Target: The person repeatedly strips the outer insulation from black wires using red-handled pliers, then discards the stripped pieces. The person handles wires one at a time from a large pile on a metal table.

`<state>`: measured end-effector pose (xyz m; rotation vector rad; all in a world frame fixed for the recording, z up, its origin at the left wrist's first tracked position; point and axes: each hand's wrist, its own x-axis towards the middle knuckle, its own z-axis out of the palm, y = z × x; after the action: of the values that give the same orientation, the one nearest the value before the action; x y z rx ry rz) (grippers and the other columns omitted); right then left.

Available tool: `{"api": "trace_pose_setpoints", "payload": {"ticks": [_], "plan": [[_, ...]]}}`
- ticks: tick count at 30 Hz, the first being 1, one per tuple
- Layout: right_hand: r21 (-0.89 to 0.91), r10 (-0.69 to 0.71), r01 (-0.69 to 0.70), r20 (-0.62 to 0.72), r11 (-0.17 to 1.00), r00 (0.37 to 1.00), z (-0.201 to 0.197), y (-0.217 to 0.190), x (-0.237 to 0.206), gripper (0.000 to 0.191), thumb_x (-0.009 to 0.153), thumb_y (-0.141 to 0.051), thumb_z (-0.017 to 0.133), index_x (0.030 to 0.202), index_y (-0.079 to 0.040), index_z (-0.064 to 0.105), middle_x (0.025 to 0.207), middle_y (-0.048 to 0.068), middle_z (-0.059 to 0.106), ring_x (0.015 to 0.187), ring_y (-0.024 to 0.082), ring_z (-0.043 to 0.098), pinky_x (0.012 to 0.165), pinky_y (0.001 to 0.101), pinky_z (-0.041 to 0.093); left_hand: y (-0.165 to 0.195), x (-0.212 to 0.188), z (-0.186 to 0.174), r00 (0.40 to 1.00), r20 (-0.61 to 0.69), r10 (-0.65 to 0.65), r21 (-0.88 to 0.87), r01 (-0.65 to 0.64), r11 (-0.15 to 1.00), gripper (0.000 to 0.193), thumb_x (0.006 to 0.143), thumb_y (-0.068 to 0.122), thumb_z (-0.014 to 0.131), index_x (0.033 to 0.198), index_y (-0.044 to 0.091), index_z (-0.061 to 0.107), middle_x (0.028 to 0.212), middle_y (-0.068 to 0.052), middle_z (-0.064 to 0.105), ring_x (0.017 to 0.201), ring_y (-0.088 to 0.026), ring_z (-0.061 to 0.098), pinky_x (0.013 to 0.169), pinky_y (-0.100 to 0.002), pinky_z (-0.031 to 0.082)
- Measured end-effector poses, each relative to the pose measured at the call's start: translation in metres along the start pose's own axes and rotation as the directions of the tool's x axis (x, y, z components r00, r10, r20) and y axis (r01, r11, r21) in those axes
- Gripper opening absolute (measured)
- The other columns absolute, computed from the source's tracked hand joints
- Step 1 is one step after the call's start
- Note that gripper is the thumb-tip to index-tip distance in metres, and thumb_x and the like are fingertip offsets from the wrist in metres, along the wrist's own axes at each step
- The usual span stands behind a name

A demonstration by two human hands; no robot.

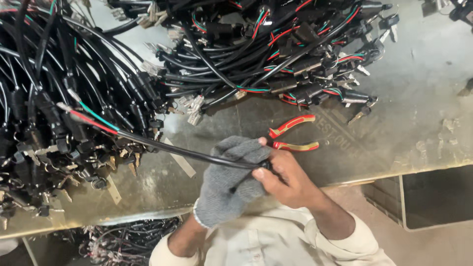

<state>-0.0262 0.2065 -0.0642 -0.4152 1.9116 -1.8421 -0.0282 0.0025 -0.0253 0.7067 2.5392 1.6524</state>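
Black sheathed cable [187,152] held over near edge of bench [423,93], mid-span, running up-left from both hands. Free end [81,112] stripped: red, green and pale inner wires fanned out, hanging above left heap.

Left hand [231,180] in grey knit glove, grip wrapped shut round the cable, fingers curled over it. Right hand [286,180] bare, thumb and fingertips pinched onto same cable just beside glove; hands touching. Cable end inside the grip hidden, so can't tell what sits there.

Cream sleeves [345,241] at bottom, over bench's near edge.

Pliers [293,135] with red-and-yellow handles flat on bench just beyond right hand, handles splayed apart, not touched. Jaw end hidden behind hands.

Left heap of black harnesses [54,98] covering left end of bench: connectors, metal terminals, keys mixed in. Second heap [276,49] across far edge, centre to right, same black cables with red/green cores, white plugs [194,111] at lower fringe, keys [362,111] sticking out right side.

Bench surface dull grey metal, scuffed, faint stamped lettering right of pliers. Tape strips [180,157] stuck near front left.

More cable bundles [128,236] below bench edge, bottom left. Dark crate [433,197] under bench at right.
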Motion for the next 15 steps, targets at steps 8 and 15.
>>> {"api": "trace_pose_setpoints", "payload": {"ticks": [8,15], "plan": [[0.569,-0.019,-0.307,0.494,0.763,0.869,0.005,0.085,-0.034,0.054,0.097,-0.018,0.071,0.139,0.003,0.046,0.131,0.007,0.057,0.122,0.015,0.052,0.106,0.0335,0.045,-0.001,-0.005,-0.024,0.985,0.109,0.131,-0.278,-0.096,0.956,0.028,0.082,0.027,0.084,0.102,0.008,0.079,0.115,-0.005,0.076,0.127,-0.028,0.061,0.114,-0.049,0.037],[0.562,0.19,-0.21,0.095,0.8,0.977,0.051,0.11,-0.041,0.052,0.106,-0.029,0.056,0.148,0.0,0.043,0.123,0.009,0.058,0.111,0.017,0.056,0.099,0.0348,0.047,0.001,-0.01,-0.002,0.961,0.004,-0.278,-0.409,0.255,0.876,0.02,0.096,0.022,0.071,0.107,0.005,0.073,0.116,-0.008,0.073,0.117,-0.024,0.065,0.109,-0.039,0.05]]}}
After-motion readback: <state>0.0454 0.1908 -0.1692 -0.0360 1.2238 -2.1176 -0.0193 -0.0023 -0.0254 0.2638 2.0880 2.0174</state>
